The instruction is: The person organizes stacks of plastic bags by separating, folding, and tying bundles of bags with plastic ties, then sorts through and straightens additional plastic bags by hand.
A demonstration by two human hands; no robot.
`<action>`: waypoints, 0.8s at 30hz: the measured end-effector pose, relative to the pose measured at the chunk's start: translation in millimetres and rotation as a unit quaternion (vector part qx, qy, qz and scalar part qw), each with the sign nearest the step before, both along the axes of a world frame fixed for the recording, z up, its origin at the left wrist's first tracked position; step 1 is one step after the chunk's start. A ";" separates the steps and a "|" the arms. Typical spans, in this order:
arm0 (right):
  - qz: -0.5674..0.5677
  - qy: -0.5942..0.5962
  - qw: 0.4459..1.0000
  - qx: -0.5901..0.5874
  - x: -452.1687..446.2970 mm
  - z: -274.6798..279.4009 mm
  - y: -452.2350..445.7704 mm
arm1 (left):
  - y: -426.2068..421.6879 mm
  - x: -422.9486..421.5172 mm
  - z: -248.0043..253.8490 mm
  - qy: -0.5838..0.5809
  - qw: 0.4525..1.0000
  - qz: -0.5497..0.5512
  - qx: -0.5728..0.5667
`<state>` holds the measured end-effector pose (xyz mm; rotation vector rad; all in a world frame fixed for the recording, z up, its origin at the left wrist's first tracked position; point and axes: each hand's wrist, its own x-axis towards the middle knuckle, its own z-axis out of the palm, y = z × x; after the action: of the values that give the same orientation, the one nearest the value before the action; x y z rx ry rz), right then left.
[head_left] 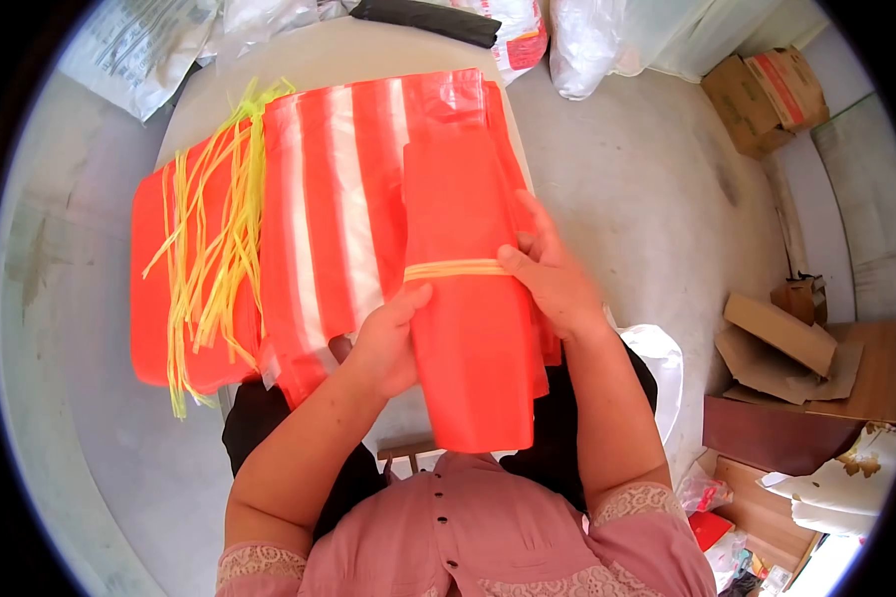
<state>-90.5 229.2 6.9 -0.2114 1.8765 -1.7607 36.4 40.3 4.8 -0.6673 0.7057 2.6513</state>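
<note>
Far left: yellow strips (pixel 209 259) lay bunched, apparently for easy reach | striped bags (pixel 343 189) lay beneath red bundle (pixel 473 348) | left hand (pixel 390 343) pinched its left edge, seemingly steadying | right hand (pixel 558 284) clasped its right edge, thumb likely securing yellow band (pixel 455 269).

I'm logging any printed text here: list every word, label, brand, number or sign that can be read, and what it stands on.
No text can be read.
Print on the plastic sack: too blurred.
Red print on the white bag: too small and blurred.
Print on the cardboard box: too small.
</note>
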 end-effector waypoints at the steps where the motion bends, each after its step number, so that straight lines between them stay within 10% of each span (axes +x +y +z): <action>1: -0.010 -0.022 0.999 -0.026 3.3 5.7 -5.2 | 0.4 -1.2 -0.6 0.002 1.000 -0.003 0.006; 6: -0.090 -0.016 0.979 -0.181 7.6 -1.7 -13.6 | -1.0 2.7 -19.7 0.060 0.997 -0.031 0.043; 9: -0.110 0.021 0.981 -0.158 2.7 -1.9 -12.5 | 6.3 6.5 -33.3 0.035 0.985 -0.087 -0.145; 24: -0.046 0.031 0.996 -0.074 -8.6 -23.1 -9.3 | 7.3 14.7 -13.2 -0.005 0.987 -0.090 -0.134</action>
<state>-99.0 219.9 -16.2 -0.2407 1.8248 -1.9796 51.0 47.6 -8.5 -0.6509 1.0795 2.4084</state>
